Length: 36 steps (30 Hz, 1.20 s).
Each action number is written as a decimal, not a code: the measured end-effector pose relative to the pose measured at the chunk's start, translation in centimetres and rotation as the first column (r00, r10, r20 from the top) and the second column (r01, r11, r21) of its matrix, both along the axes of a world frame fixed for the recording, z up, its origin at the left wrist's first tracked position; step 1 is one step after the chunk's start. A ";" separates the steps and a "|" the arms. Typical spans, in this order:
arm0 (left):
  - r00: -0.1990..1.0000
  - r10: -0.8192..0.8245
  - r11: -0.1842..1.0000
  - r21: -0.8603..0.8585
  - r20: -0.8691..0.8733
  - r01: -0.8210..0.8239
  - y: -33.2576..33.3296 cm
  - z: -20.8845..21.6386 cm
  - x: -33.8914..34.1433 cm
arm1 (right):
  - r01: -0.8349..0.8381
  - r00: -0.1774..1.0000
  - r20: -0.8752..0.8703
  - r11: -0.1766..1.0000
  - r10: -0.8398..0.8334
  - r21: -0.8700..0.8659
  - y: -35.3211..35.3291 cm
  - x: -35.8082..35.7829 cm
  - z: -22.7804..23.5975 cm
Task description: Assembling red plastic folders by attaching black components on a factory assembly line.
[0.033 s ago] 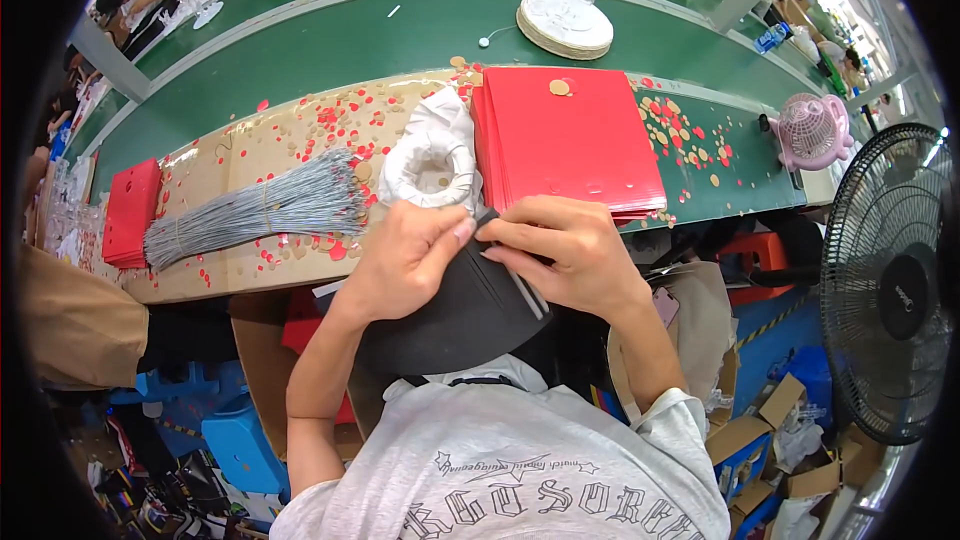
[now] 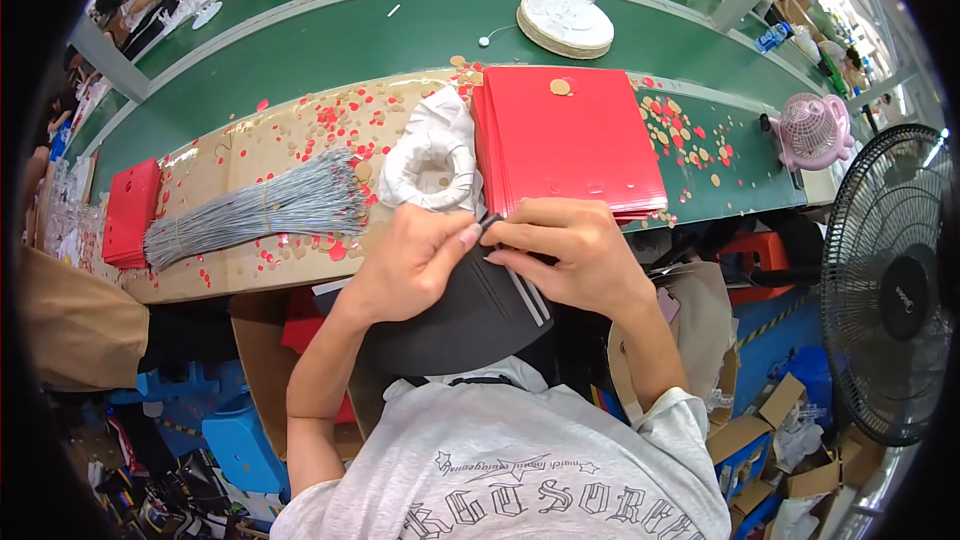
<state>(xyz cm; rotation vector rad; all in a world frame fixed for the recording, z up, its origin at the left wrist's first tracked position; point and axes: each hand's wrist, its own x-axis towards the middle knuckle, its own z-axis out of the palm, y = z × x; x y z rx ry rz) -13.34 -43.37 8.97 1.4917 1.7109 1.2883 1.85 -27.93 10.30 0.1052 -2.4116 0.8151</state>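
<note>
In front of my body, just short of the table edge, my two hands meet with fingertips pinched. My left hand (image 2: 412, 262) is closed, its thumb and index finger together at one end of a small dark strip (image 2: 490, 223). On the other side of that strip, my right hand (image 2: 575, 250) pinches with thumb and fingers. Exactly what the strip is stays too small to tell. Below the hands lies black cloth with pale stripes (image 2: 450, 325). A ring of twisted white cloth (image 2: 432, 165) sits on the table just beyond my hands, beside a stack of red sheets (image 2: 570, 135).
A bundle of thin grey wires (image 2: 262, 208) lies left on cardboard (image 2: 225, 162), among red and tan paper dots. Farther left stand smaller red pieces (image 2: 131, 212). A pink fan (image 2: 812, 130) and a large black fan (image 2: 895, 285) stand right. Clear plastic pieces rest on a white disc (image 2: 565, 25).
Both hands have shifted very slightly, and the dark strip between the fingertips sits at a slightly different angle. The things on the table have not moved.
</note>
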 end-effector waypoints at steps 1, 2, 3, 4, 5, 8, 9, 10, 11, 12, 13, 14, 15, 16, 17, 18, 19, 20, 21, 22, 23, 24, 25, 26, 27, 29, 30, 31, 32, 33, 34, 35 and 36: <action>1.000 -0.002 1.000 -0.004 0.003 0.002 0.2 -0.3 0.1 | -0.036 0.993 0.109 0.998 0.041 -0.044 0.5 0.1 0.0; 1.000 -0.001 1.000 0.004 0.006 0.001 0.5 -0.8 0.2 | -0.067 0.973 0.215 0.993 0.086 -0.092 0.8 0.0 0.1; 1.000 -0.006 1.000 0.012 0.011 0.006 0.8 -1.2 0.3 | -0.062 0.964 0.248 0.988 0.095 -0.139 1.2 -0.1 0.4; 1.000 -0.012 1.000 0.011 0.015 0.012 0.9 -1.3 0.3 | -0.055 0.964 0.252 0.989 0.089 -0.140 1.5 -0.2 0.1; 0.999 -0.013 1.000 -0.007 0.040 0.014 0.9 -1.3 0.3 | -0.078 0.964 0.239 0.982 0.119 -0.174 1.8 -0.2 -0.4; 0.996 -0.006 1.000 -0.027 0.092 0.008 1.1 -1.3 0.0 | -0.059 0.980 0.166 0.961 0.106 -0.271 1.8 0.1 -1.3; 0.994 0.010 0.999 -0.036 0.113 -0.006 1.2 -1.3 -0.2 | -0.028 0.992 0.103 0.940 0.067 -0.339 1.4 0.1 -1.6; 0.990 0.038 0.998 -0.055 0.137 -0.031 1.2 -1.2 0.0 | 0.033 0.993 0.120 0.907 0.019 -0.420 0.8 0.2 -1.3; 0.990 0.039 0.998 -0.056 0.138 -0.032 1.4 -1.3 0.0 | 0.030 0.997 0.071 0.949 -0.008 -0.313 0.9 0.4 -1.7; 0.993 0.046 0.998 -0.054 0.111 -0.040 1.4 -1.3 0.1 | 0.033 0.999 0.018 0.979 -0.030 -0.203 0.9 0.6 -2.4; 0.995 0.052 0.997 -0.053 0.084 -0.048 1.5 -1.3 0.1 | 0.052 0.998 -0.032 0.987 -0.057 -0.151 0.9 0.6 -3.0; 0.995 0.052 0.997 -0.056 0.084 -0.048 1.6 -1.4 0.2 | 0.052 0.998 -0.031 0.987 -0.057 -0.154 0.8 0.7 -3.2; 0.996 0.055 0.996 -0.072 0.072 -0.050 1.7 -1.5 0.3 | 0.056 0.998 -0.032 0.986 -0.061 -0.156 0.8 0.9 -3.3; 0.997 0.056 0.995 -0.087 0.060 -0.050 1.9 -1.6 0.4 | 0.061 0.997 -0.033 0.986 -0.067 -0.158 0.8 1.0 -3.4; 0.997 0.050 0.995 -0.089 0.061 -0.045 2.1 -1.7 0.5 | 0.047 0.998 -0.029 0.981 -0.054 -0.188 0.9 1.1 -3.7; 0.998 0.060 0.996 -0.070 0.009 -0.059 2.2 -1.9 0.8 | 0.057 0.998 -0.026 0.980 -0.063 -0.190 1.1 1.3 -3.9; 0.997 0.069 0.996 -0.049 -0.042 -0.071 2.4 -2.2 1.0 | 0.063 0.998 0.006 0.964 -0.064 -0.259 1.3 1.4 -4.1; 0.998 0.057 0.997 -0.050 -0.039 -0.059 2.6 -2.6 1.2 | 0.073 0.997 0.037 0.942 -0.064 -0.326 1.6 1.5 -4.1; 0.982 0.060 0.995 -0.066 -0.179 -0.073 2.7 -3.1 1.2 | 0.073 0.996 0.074 0.907 -0.046 -0.415 2.2 1.7 -3.5; 0.948 0.059 0.993 -0.081 -0.314 -0.089 2.9 -3.6 1.3 | 0.127 0.987 0.148 0.866 -0.062 -0.484 3.6 1.9 -3.4; 0.937 0.001 0.999 -0.039 -0.349 -0.016 3.1 -3.9 1.7 | 0.183 0.979 0.168 0.849 -0.113 -0.495 5.1 1.3 -3.3; 0.921 -0.061 0.998 -0.001 -0.385 0.066 3.2 -4.1 2.2 | 0.207 0.976 0.160 0.848 -0.146 -0.489 6.8 0.4 -3.7; 0.900 -0.128 0.992 -0.051 -0.416 0.117 3.3 -4.2 3.2 | 0.220 0.972 0.169 0.881 -0.163 -0.418 8.2 -0.4 -4.5; 0.880 -0.121 0.989 0.019 -0.460 0.146 3.7 -4.0 4.0 | 0.228 0.969 0.170 0.912 -0.179 -0.340 9.5 -1.0 -5.0; 0.858 -0.104 0.982 0.087 -0.503 0.170 4.0 -4.2 4.7 | 0.207 0.960 0.237 0.951 -0.151 -0.230 10.4 -1.2 -5.3; 0.851 -0.088 0.988 0.061 -0.517 0.139 4.6 -5.5 5.3 | 0.182 0.953 0.284 0.951 -0.107 -0.251 11.0 -1.3 -6.3; 0.854 -0.042 0.994 0.062 -0.519 0.087 4.9 -6.1 5.5 | 0.145 0.942 0.331 0.949 -0.046 -0.279 11.2 -1.5 -6.7; 0.854 0.004 0.997 0.064 -0.521 0.034 5.1 -6.5 5.6 | 0.153 0.957 0.276 0.966 -0.092 -0.211 11.2 -1.6 -6.9; 0.860 -0.011 0.998 0.047 -0.511 0.040 5.4 -6.9 5.6 | 0.147 0.958 0.275 0.966 -0.085 -0.211 11.4 -1.7 -7.0; 0.861 -0.013 0.998 0.044 -0.509 0.041 5.5 -7.0 5.6 | 0.183 0.945 0.310 0.950 -0.099 -0.253 11.4 -1.6 -6.9; 0.860 -0.002 0.998 0.051 -0.510 0.032 5.6 -7.0 5.6 | 0.220 0.932 0.346 0.930 -0.111 -0.293 11.5 -1.5 -6.9; 0.860 0.009 0.998 0.057 -0.511 0.023 5.7 -7.1 5.6 | 0.221 0.931 0.348 0.930 -0.111 -0.295 11.6 -1.6 -7.0; 0.860 0.007 0.998 0.055 -0.510 0.024 5.7 -7.0 5.6 | 0.222 0.930 0.352 0.925 -0.107 -0.307 11.6 -1.7 -6.9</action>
